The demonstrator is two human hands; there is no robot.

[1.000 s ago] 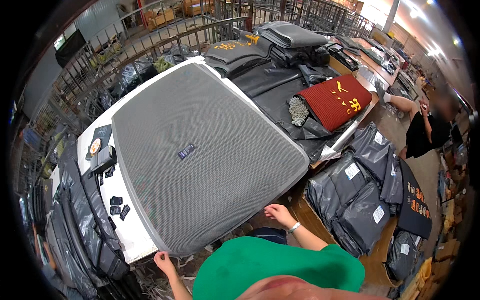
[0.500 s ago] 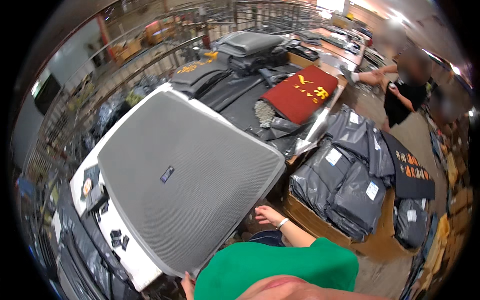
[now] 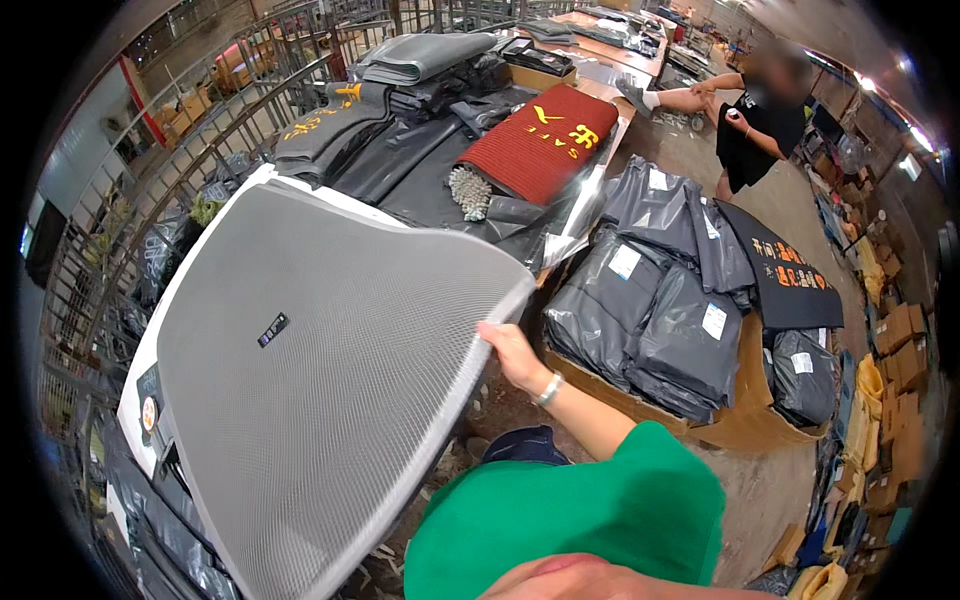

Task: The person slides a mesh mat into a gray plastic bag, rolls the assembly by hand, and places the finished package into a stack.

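A large grey textured mat [image 3: 340,390] with rounded corners lies over a white table [image 3: 265,180]. Its near edge is raised off the tabletop and bows upward. My right hand [image 3: 514,356], with a silver band at the wrist, pinches the mat's right edge between thumb and fingers. A small dark label [image 3: 273,330] sits near the mat's middle. My left hand is outside the picture.
Behind the mat are a dark red rolled mat [image 3: 540,142] and folded grey mats [image 3: 425,57]. To the right, a cardboard box [image 3: 735,415] holds several black plastic-wrapped packages [image 3: 685,345]. A person in black [image 3: 765,110] sits beyond it. A metal railing [image 3: 240,130] runs along the left.
My right hand has taken hold of the mat's right edge, and the near side has risen. My left hand, earlier at the near corner, has left the picture. The view has shifted.
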